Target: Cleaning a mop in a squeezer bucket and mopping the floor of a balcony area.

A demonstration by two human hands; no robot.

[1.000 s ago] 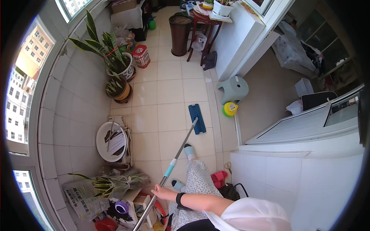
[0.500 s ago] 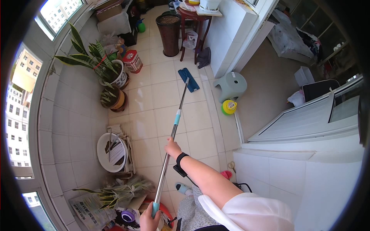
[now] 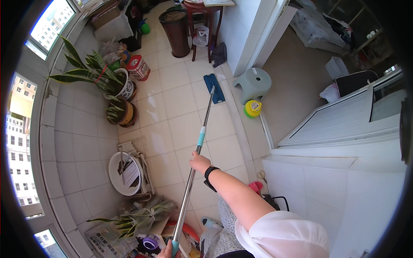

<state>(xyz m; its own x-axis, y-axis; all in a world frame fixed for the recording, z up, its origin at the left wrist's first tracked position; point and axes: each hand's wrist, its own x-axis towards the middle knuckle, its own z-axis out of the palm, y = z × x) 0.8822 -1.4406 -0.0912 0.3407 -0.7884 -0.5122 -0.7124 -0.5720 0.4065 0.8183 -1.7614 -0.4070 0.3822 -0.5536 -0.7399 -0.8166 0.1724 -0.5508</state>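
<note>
A flat mop with a long silver pole (image 3: pixel 188 189) slants away from me across the tiled floor. Its dark blue flat head (image 3: pixel 214 89) lies on the tiles beside the doorway's low ledge. My right hand (image 3: pixel 200 162), with a black band on the wrist, is wrapped round the pole just below its turquoise collar. Lower down, my left hand (image 3: pixel 164 252) holds the turquoise grip at the pole's end; the picture's lower edge cuts off part of it.
Right of the mop head stand a grey stool (image 3: pixel 254 84) and a yellow container (image 3: pixel 253 109). A tall brown pot (image 3: pixel 175 36) and a red wooden stand (image 3: pixel 202 7) are beyond. Along the left are potted snake plants (image 3: pixel 122 112), a red box (image 3: pixel 138 69) and a white basin (image 3: pixel 112 172).
The mop head has shifted right, closer to the ledge and stool, and turned straighter. My left hand sits lower in the picture. The whole view has swung a little.
</note>
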